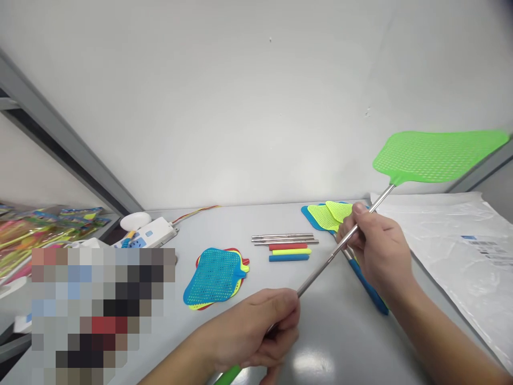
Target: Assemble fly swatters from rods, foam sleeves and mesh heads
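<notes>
From where I stand, the green swatter looks light: I'd judge its mesh head thin and bendy, its steel rod stiff but slick. The rod just below the neck and the part toward the green handle seem the sound places to hold it; pressing on the mesh would likely just flex it.

It's held slantwise above the bench, head far and right, handle near and left. The left hand curls round the rod's near part; the right hand pinches it farther up, thumb on top.

The head is bright green, broad, round-cornered and full of small holes, tapering to a short neck; the rod shines, with a step between the hands.
</notes>
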Motion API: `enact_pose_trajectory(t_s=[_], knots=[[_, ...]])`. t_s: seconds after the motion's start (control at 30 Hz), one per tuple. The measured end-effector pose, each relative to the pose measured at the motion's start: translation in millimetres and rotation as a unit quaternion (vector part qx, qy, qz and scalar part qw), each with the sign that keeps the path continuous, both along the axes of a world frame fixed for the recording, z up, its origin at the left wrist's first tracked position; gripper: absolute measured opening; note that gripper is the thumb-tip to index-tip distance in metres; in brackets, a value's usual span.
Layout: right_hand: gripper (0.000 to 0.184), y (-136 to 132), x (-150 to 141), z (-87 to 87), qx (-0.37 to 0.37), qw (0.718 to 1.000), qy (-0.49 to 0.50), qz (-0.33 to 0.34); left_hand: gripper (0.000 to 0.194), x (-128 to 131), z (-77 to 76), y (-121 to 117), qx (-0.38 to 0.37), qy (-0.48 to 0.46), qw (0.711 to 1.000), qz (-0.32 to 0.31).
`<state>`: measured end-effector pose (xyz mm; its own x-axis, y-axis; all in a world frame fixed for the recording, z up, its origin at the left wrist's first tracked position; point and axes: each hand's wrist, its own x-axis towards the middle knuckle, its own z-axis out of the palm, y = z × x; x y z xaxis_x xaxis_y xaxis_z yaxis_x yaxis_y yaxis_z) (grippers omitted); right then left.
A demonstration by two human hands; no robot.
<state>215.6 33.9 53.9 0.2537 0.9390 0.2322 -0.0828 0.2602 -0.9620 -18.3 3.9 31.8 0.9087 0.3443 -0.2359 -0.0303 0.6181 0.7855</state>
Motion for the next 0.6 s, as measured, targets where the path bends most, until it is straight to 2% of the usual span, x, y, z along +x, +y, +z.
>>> enact_pose_trajectory(t_s=[0.1, 0.17, 0.23, 0.3, 0.37, 0.47, 0.6], knots=[[0.047, -4.9, -16.0, -8.8, -0.009, 0.999, -0.024, 0.034, 0.033, 3.0, -4.8, -0.8, 0.000, 0.003, 1.000, 0.016], [0.049, -11.8, -29.5, -13.4, -0.016, 0.994, -0.074, 0.082, 0.034, 4.8, -6.9, -1.5, -0.003, 0.002, 1.000, 0.025], [0.053, -18.0, -38.2, -14.0, -0.033, 0.982, -0.127, 0.133, 0.035, 4.4, -6.3, -1.8, -0.004, 0.000, 1.000, 0.024], [0.056, -19.6, -37.3, -10.2, -0.046, 0.975, -0.160, 0.145, 0.038, 1.7, -2.9, -1.4, -0.007, 0.010, 1.000, 0.014], [0.058, -15.7, -26.8, -4.1, -0.048, 0.979, -0.169, 0.101, 0.041, -2.2, 1.3, -0.4, -0.015, 0.031, 0.999, 0.002], [0.059, -5.1, -4.9, 3.9, -0.027, 0.991, -0.128, 0.011, 0.041, -6.6, 5.2, 1.5, -0.014, 0.055, 0.998, -0.013], [0.057, 4.0, 10.3, 8.6, -0.006, 0.997, -0.075, -0.037, 0.041, -7.4, 5.3, 3.2, -0.008, 0.067, 0.998, -0.022]])
